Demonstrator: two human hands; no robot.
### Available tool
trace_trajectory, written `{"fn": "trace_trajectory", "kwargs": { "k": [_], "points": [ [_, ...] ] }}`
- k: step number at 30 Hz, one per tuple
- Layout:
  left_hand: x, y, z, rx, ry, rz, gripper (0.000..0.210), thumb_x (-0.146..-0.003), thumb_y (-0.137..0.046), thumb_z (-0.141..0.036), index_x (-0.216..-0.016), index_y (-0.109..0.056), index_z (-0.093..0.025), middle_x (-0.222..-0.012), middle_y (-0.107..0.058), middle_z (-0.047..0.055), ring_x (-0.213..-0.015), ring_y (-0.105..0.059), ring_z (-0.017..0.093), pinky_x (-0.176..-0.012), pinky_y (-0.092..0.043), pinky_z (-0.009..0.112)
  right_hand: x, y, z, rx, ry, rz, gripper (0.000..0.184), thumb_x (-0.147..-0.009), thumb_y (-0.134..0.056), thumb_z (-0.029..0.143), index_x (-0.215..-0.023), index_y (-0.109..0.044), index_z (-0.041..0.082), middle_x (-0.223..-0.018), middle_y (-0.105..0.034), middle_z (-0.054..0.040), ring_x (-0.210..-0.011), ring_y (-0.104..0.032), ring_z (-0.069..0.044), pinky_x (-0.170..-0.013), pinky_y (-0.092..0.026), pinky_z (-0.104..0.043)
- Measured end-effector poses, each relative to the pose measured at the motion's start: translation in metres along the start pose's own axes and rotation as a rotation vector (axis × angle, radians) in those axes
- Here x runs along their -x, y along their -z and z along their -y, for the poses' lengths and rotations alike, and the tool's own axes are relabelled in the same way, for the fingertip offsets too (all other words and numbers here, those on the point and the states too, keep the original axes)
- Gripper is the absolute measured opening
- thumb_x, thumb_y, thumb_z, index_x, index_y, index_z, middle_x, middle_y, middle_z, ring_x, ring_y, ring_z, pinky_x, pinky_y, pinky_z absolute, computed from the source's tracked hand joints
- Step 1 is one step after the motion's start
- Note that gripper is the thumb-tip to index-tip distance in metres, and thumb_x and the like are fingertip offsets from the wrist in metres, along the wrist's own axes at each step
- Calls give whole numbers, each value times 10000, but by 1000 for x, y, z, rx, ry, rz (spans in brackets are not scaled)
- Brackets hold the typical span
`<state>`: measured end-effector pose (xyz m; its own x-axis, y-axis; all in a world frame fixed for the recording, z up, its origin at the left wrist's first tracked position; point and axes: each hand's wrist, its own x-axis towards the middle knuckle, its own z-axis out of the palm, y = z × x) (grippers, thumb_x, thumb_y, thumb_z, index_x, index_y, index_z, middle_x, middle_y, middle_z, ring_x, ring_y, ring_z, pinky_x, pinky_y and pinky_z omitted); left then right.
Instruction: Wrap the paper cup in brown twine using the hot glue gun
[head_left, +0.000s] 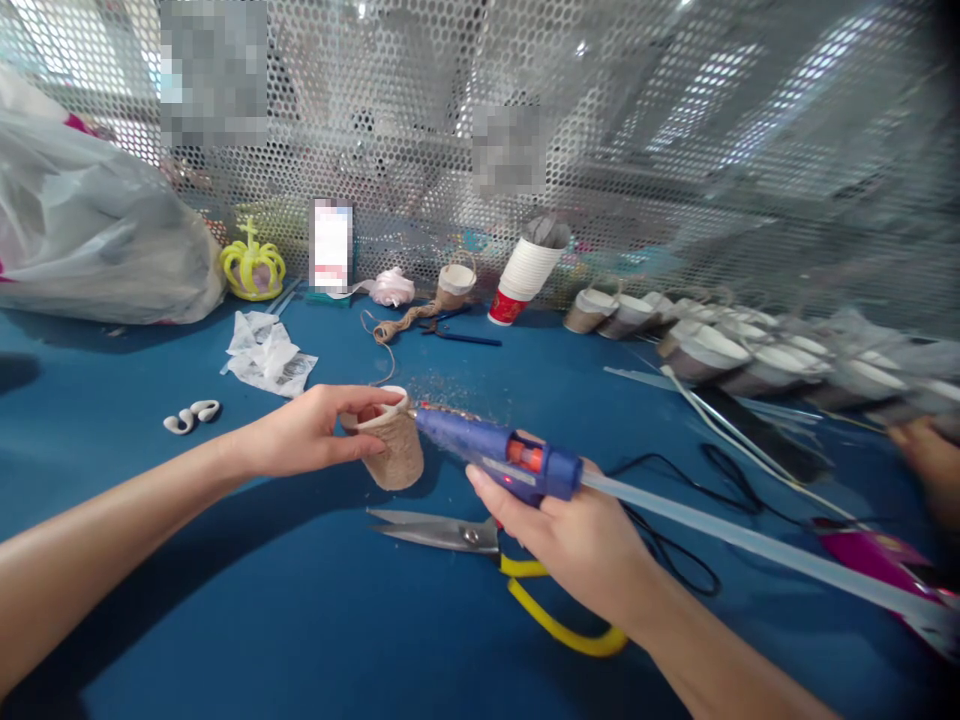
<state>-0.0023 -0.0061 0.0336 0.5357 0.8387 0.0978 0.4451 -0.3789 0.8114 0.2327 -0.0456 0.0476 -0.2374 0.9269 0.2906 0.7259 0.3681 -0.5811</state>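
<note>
My left hand [319, 430] grips a twine-wrapped paper cup [397, 452] by its rim, thumb outside and fingers at the opening. The cup is tilted a little above the blue table. In my right hand [577, 530] is a blue hot glue gun [480, 450] with a long clear glue stick [750, 545] sticking out of its back. Its nozzle meets the cup's side near the rim. A strand of twine [391, 360] runs from behind the cup to a twine bundle [409, 322]. Below the glue gun lie scissors [465, 535] with yellow handles, partly behind my right hand.
Several wrapped cups [712, 345] line the right back. A stack of paper cups [525, 275] leans near the mesh wall. At left are a plastic bag [97, 220], a yellow crown-shaped piece [253, 268] and crumpled tissue [266, 350]. Another person's hand [926, 460] shows at far right.
</note>
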Motion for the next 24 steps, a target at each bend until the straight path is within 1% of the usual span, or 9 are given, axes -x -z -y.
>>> {"fn": "trace_trajectory", "kwargs": {
  "k": [4,6,10,13,15,17,19,21,24],
  "points": [
    [0,0,1,-6,-4,2,518,-774,-564,-276,-1250,-481,-87,-1060,-660,119,-980,-597,226,-833,-490,319,4,-3,0,-3,22,-46,152,-770,-529,335,-699,-610,227,-559,-628,3,-481,-592,-160,-489,-486,-254],
    [0,0,0,-9,-4,3,521,-775,-561,-281,-1251,-479,-85,-1063,-658,123,-970,-600,226,-831,-491,324,7,-3,1,-3,42,-23,142,-777,-527,323,-719,-616,229,-582,-633,3,-489,-587,-155,-484,-483,-248],
    [0,0,-2,-11,-3,18,528,-780,-557,-288,-1260,-469,-88,-1062,-657,121,-954,-602,220,-826,-491,318,8,1,3,-15,63,88,153,-805,-508,329,-743,-610,233,-537,-598,22,-445,-546,-136,-438,-453,-233],
    [0,-1,-1,-18,-2,16,525,-782,-554,-289,-1259,-469,-86,-1054,-656,120,-922,-608,208,-810,-494,308,6,1,3,-20,46,95,153,-805,-506,328,-732,-602,233,-526,-590,28,-437,-542,-133,-435,-456,-235],
    [1,0,0,-18,-4,13,517,-781,-556,-286,-1256,-474,-98,-1031,-661,107,-908,-608,199,-800,-494,298,4,1,2,-17,41,66,138,-792,-511,317,-730,-598,231,-552,-613,21,-472,-570,-146,-474,-482,-247],
    [1,2,0,-24,-10,21,519,-779,-562,-283,-1259,-470,-109,-983,-670,90,-866,-610,184,-773,-497,282,1,1,0,-11,50,29,133,-774,-522,315,-703,-592,227,-587,-640,8,-535,-605,-165,-539,-506,-267],
    [1,4,0,-35,-16,46,532,-781,-565,-274,-1276,-451,-116,-941,-675,76,-809,-610,165,-734,-498,256,0,2,-1,-8,57,23,174,-769,-524,322,-628,-561,225,-572,-638,7,-555,-614,-170,-555,-507,-270],
    [1,6,0,-37,-17,75,545,-784,-564,-265,-1292,-431,-118,-933,-675,70,-784,-609,150,-705,-492,230,-1,3,-1,-11,56,51,245,-779,-514,323,-555,-512,225,-509,-602,18,-504,-590,-154,-512,-491,-254],
    [1,7,0,-32,-10,96,551,-792,-558,-265,-1303,-414,-118,-928,-675,66,-777,-608,144,-687,-483,213,-1,6,0,-9,48,72,291,-788,-510,325,-518,-472,224,-444,-554,31,-418,-532,-131,-444,-456,-240]
  ]
}}
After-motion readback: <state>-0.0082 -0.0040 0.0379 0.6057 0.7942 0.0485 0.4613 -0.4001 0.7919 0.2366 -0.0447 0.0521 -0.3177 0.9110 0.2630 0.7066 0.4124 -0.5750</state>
